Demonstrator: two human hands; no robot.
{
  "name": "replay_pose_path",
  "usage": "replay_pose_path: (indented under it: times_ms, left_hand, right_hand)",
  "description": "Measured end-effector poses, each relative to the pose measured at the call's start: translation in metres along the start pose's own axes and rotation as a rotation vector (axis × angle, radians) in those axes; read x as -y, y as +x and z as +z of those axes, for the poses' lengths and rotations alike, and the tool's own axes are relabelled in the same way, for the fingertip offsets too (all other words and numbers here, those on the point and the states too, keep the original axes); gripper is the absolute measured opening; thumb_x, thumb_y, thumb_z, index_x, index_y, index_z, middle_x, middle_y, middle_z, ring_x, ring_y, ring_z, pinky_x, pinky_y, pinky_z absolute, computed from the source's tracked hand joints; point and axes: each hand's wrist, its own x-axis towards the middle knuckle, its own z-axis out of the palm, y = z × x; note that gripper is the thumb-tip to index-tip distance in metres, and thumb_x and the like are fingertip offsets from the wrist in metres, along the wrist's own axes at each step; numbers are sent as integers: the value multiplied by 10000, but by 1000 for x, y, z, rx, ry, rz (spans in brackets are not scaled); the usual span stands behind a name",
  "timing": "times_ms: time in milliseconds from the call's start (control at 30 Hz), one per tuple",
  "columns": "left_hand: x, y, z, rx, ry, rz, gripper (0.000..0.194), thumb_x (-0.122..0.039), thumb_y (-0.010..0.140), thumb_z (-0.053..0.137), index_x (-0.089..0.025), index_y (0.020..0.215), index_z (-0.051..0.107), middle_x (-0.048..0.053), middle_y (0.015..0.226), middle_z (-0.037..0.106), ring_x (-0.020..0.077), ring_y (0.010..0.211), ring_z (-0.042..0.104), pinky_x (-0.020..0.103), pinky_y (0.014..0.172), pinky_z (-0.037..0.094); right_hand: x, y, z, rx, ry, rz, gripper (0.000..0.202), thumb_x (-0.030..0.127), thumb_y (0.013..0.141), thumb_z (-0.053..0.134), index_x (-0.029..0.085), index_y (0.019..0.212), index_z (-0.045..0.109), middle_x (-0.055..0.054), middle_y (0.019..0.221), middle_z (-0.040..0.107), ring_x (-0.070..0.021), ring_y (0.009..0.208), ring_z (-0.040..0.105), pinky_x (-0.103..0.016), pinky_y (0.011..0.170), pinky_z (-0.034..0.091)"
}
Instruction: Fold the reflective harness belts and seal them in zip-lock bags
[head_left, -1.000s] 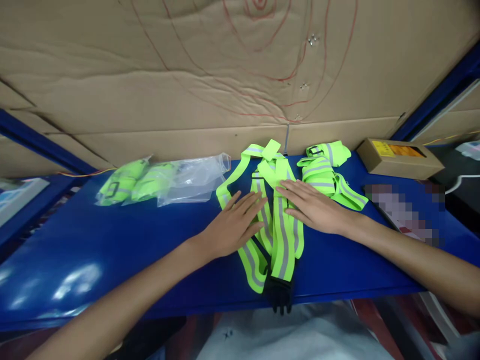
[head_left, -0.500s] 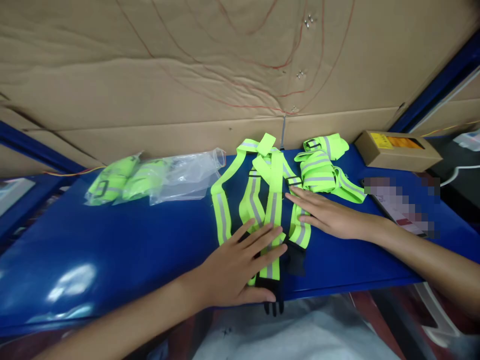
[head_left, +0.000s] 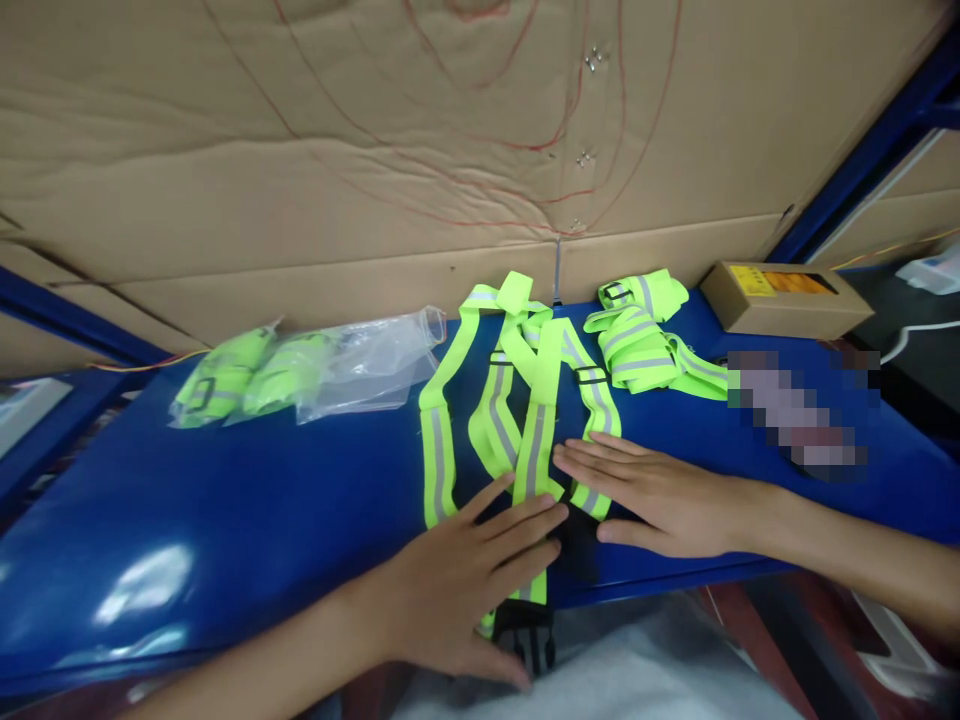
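Note:
A neon-yellow reflective harness (head_left: pixel 536 440) with grey stripes lies spread over the blue tabletop, its straps running toward me. My left hand (head_left: pixel 465 570) rests flat across the lower straps, fingers spread. Beneath it, a black side-release buckle (head_left: pixel 529 640) sticks out past the table's front edge. My right hand (head_left: pixel 652 490) is stretched out over the right strap, its fingertips on or just above the webbing. Black sliders are visible on the straps. Part of the lower webbing is hidden under my left hand.
Bagged neon harnesses (head_left: pixel 247 375) and clear plastic bags (head_left: pixel 375 360) lie at the back left. A bundled harness (head_left: pixel 641 340) sits at the back right, near a cardboard box (head_left: pixel 787 300) and a blurred-out item (head_left: pixel 802 415). A cardboard wall (head_left: pixel 300 200) stands behind the table (head_left: pixel 300 500).
Both hands have moved toward me along the straps, the right one further down its strap. The harness's lower end lies closer to me in view, and the whole view has shifted slightly.

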Motion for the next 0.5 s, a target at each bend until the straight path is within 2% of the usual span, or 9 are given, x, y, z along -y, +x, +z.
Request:
replay_pose_path:
  times_ms: [67, 167, 233, 300, 400, 500]
  left_hand:
    - [-1, -2, 1, -3, 1, -2, 773, -701, 913, 564, -124, 1426, 524, 166, 1568, 486, 273, 1525, 374, 490, 1324, 132]
    - [-2, -2, 2, -115, -31, 0, 470, -522, 954, 622, -159, 1251, 592, 146, 1382, 649, 246, 1438, 495, 479, 1315, 173]
    - [-1, 0, -1, -252, -120, -23, 256, -368, 958, 646, -172, 1114, 596, 105, 1180, 733, 216, 1325, 597, 447, 1305, 212]
    - [1, 2, -7, -409, -254, -87, 155, -253, 935, 657, -181, 1045, 575, 76, 1052, 748, 200, 1213, 664, 417, 1269, 290]
    - [6, 3, -22, -664, -447, -200, 179, -181, 905, 665, -187, 1052, 562, 72, 983, 737, 220, 1097, 707, 439, 1161, 428]
    - [13, 7, -42, -943, -582, -269, 152, -191, 937, 625, -185, 1081, 579, 74, 971, 727, 242, 1042, 715, 459, 1044, 519]
  right_hand:
    - [-3, -5, -1, 2, -20, 24, 778, 435, 1025, 556, 198, 1658, 173, -133, 1687, 246, -269, 1570, 244, -504, 1295, 237]
    - [-3, -10, -4, -3, -52, 3, 724, 369, 1030, 549, 236, 1653, 205, -122, 1697, 224, -280, 1570, 236, -533, 1286, 237]
    - [1, -10, -6, -21, -71, -35, 697, 278, 1011, 567, 303, 1637, 262, -105, 1710, 179, -301, 1568, 237, -556, 1272, 258]
    - [8, -8, -7, -39, -97, -82, 692, 229, 986, 587, 371, 1609, 324, -66, 1720, 150, -316, 1572, 218, -580, 1265, 254]
    - [19, -7, -7, -15, -107, -149, 670, 360, 980, 622, 361, 1597, 361, -38, 1691, 280, -305, 1575, 222, -588, 1281, 195]
    - [23, -7, -5, 25, -116, -162, 652, 464, 998, 581, 304, 1598, 381, -56, 1632, 413, -280, 1539, 339, -546, 1289, 222]
